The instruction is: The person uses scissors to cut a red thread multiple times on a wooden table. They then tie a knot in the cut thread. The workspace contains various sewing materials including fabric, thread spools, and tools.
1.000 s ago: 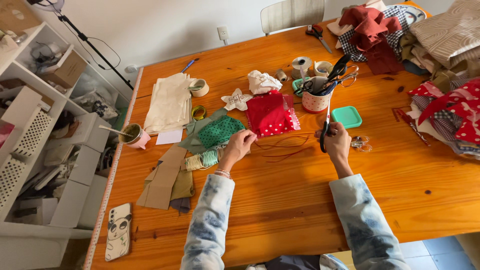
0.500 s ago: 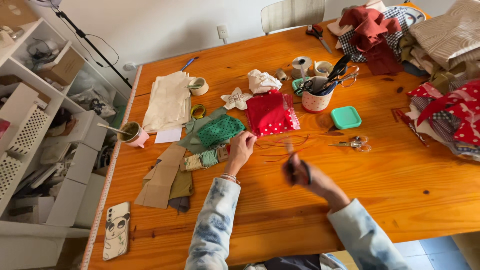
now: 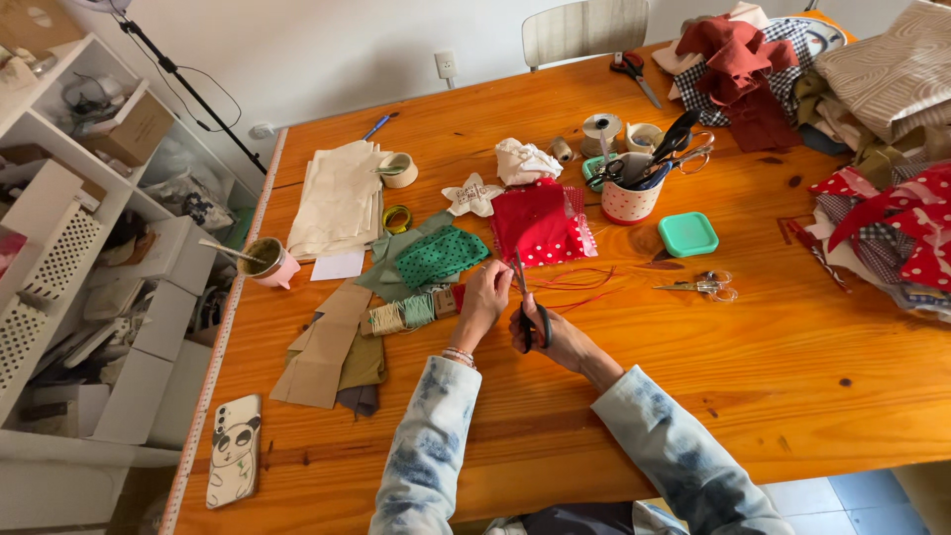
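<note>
Right hand (image 3: 551, 335) grips black-handled scissors (image 3: 525, 302), fingers through loops, blades pointing up toward red dotted fabric (image 3: 540, 223). Left hand (image 3: 483, 299) just beside blades, fingertips pinched on thin red thread (image 3: 575, 282), which trails right across wooden bench (image 3: 693, 396). Green dotted fabric (image 3: 436, 255) and twine spools (image 3: 401, 315) left of left hand. Small silver scissors (image 3: 698, 286) lie well right, near mint green box (image 3: 687, 234). Dotted cup (image 3: 630, 201) with tools behind fabric.
</note>
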